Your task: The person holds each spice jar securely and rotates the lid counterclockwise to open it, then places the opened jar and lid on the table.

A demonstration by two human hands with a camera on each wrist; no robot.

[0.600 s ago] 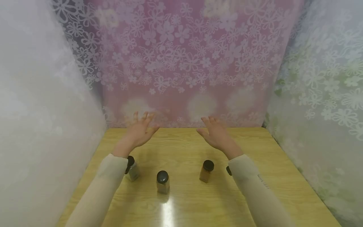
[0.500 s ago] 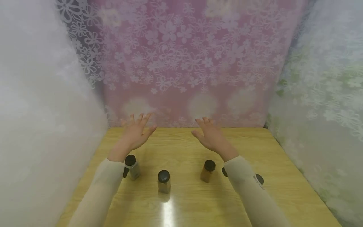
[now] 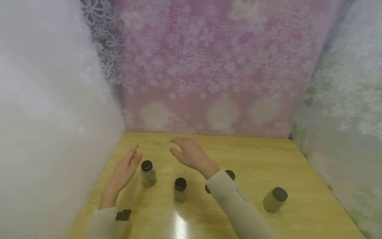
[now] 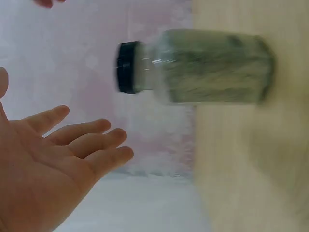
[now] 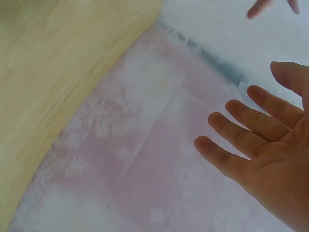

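My left hand (image 3: 123, 171) is held over the left side of the table, fingers extended and palm facing inward. Just to its right stands a clear jar (image 3: 149, 177) with a black lid; the left wrist view shows greenish-grey dried contents in the jar (image 4: 212, 67). My right hand (image 3: 194, 155) reaches across the middle, fingers loosely straight with nothing in them. Below it, a second black-lidded jar (image 3: 180, 190) stands upright. Behind the right sleeve, only the dark lid (image 3: 230, 174) of a third jar shows.
Another jar (image 3: 275, 199) with a dark lid stands on the right of the wood-grain table (image 3: 238, 152). A pink floral curtain (image 3: 206, 73) closes the back, and pale sheets hang along the left (image 3: 53, 109) and right sides.
Both hands have moved left and toward the body. The left sleeve has come off the leftmost jar, the rightmost jar is now uncovered, and the right sleeve now covers most of the third jar.
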